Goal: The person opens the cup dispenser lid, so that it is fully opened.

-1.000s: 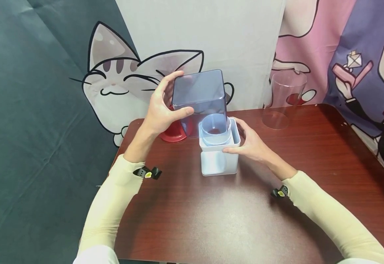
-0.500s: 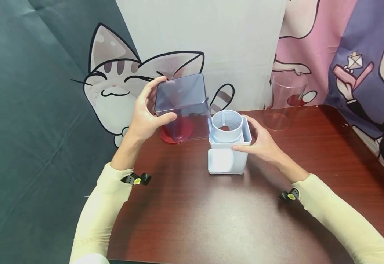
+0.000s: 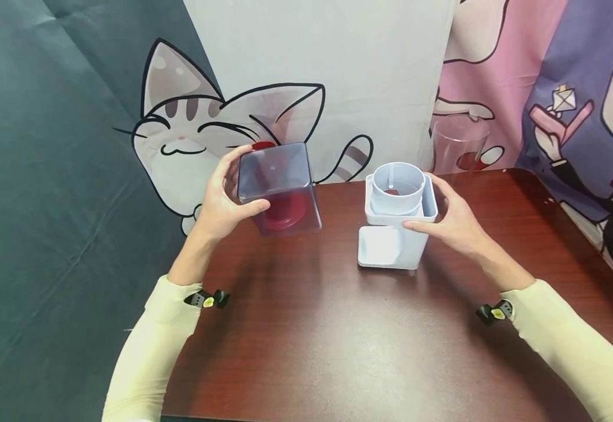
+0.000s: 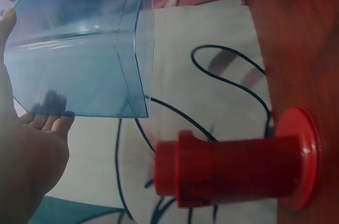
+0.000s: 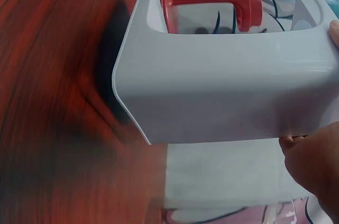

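Observation:
My left hand (image 3: 217, 205) holds a see-through blue-grey square plastic container (image 3: 275, 170) by its side, thumb in front and fingers behind. In the left wrist view the container (image 4: 79, 65) is raised off the table. My right hand (image 3: 459, 220) grips the upper right side of a white plastic dispenser base (image 3: 414, 246), which has a round collar on top and a foot tray in front. The base stands upright; whether it touches the table I cannot tell. Behind the container, a red cylinder with a round flange (image 4: 243, 171) stands on the table, partly veiled in the head view.
A clear cylinder (image 3: 459, 143) stands at the back right of the brown wooden table (image 3: 338, 340), behind my right hand. A printed cloth with a cartoon cat (image 3: 185, 135) hangs along the table's back edge.
The container has moved left and down, away from the white base. My right hand has carried the base to the right, so the two are now well apart.

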Demonstrator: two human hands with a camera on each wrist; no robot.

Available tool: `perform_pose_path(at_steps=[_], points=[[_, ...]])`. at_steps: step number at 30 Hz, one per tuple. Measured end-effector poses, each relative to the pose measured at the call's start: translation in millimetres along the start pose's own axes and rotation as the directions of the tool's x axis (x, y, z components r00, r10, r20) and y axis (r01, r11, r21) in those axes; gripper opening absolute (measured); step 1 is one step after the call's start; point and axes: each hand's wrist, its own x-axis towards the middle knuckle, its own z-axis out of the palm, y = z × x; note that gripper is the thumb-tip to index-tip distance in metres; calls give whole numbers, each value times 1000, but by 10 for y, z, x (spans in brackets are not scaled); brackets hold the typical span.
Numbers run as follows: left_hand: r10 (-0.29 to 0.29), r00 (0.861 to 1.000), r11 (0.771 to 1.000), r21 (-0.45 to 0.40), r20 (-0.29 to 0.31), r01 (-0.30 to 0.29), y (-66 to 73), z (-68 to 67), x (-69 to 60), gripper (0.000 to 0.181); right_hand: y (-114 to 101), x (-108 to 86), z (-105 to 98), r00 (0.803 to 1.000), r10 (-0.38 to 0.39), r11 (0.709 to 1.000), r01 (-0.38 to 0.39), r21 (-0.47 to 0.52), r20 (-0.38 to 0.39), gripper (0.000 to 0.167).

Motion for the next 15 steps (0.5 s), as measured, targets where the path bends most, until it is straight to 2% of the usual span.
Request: perform_pose_path(at_steps=[5, 10, 15], points=[[-68, 998, 997, 34, -2, 68, -125, -108, -159, 89, 45, -3, -131, 1000, 5, 1000, -5, 2, -19, 102], [-151, 988, 986, 65, -18, 152, -251, -189, -298, 92, 103, -7, -242, 999, 4, 1000, -4, 9, -33, 102], [-190, 981, 974, 116, -48, 194, -380, -261, -404, 91, 155, 1, -382, 999, 5, 1000, -5, 0, -46, 101]])
